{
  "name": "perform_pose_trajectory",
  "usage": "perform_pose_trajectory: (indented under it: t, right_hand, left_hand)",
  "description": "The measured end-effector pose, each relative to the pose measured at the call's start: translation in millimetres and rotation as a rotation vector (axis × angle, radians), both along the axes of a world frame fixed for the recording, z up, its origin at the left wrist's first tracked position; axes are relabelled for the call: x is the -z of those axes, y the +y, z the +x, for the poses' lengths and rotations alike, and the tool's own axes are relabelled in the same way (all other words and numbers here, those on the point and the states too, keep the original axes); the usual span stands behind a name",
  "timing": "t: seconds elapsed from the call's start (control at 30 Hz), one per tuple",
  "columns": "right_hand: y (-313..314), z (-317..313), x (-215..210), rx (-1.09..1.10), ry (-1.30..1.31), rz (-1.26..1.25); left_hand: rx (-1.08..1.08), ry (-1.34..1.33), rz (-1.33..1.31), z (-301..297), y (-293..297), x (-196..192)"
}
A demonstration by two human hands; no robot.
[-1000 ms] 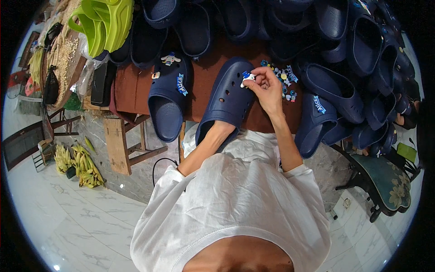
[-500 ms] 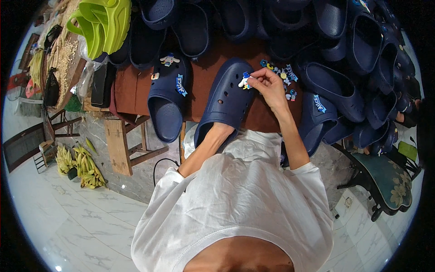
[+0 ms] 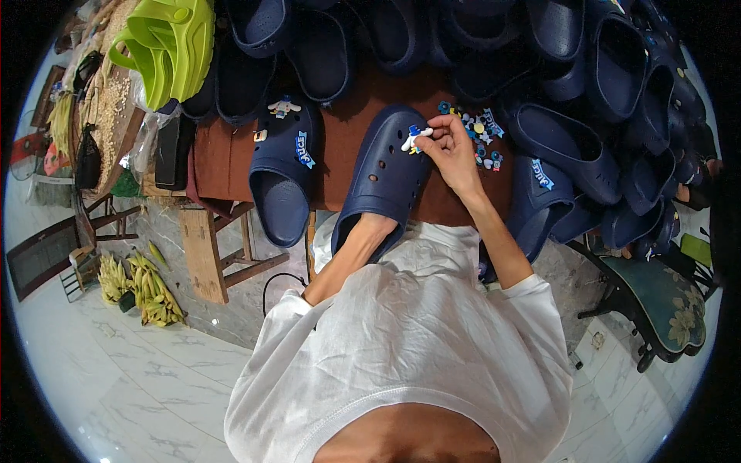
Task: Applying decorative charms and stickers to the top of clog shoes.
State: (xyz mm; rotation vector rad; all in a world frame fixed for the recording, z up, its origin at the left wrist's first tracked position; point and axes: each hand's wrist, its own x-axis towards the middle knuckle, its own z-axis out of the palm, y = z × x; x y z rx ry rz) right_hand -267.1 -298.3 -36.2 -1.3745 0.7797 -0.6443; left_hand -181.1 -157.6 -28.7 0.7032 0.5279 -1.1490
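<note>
Head view: right hand [image 3: 451, 150] pinches a small white charm [image 3: 415, 137] onto the perforated navy clog [image 3: 384, 174] — left hand [image 3: 373, 228] tucked inside it.

You have a navy blue foam clog [image 3: 384, 174] just above the middle of the frame, lying on the brown tabletop with its rounded toe toward the top and its heel opening toward the lower edge. Its upper faces the camera and is dotted with round holes. Your left wrist disappears into the heel opening, so the inside is hidden. On the toe, at the clog's upper right, sits a small white and blue figure charm [image 3: 415, 138], touching the upper surface. Whether it is pushed into a hole cannot be told from here.
</note>
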Motion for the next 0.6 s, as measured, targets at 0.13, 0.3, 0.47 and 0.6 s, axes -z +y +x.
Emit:
perform_pose_trajectory:
  t: [0.13,0.3,0.47,0.6]
  right_hand:
    - [7,-2,-7,0.031,0.094,-0.099]
    - [13,-2,-36,-0.064,0.312,-0.653]
    - [14,-2,-33,-0.116,0.411,-0.588]
    - [17,3,-36,-0.081,0.347,-0.597]
  left_hand:
    - [-0.005,-0.001,0.002,-3,-2,-1]
    - [-0.021,0.002,0.006,1,-13,2]
    - [-0.023,0.004,0.003,4,-12,2]
    - [-0.027,0.006,0.000,4,-12,1]
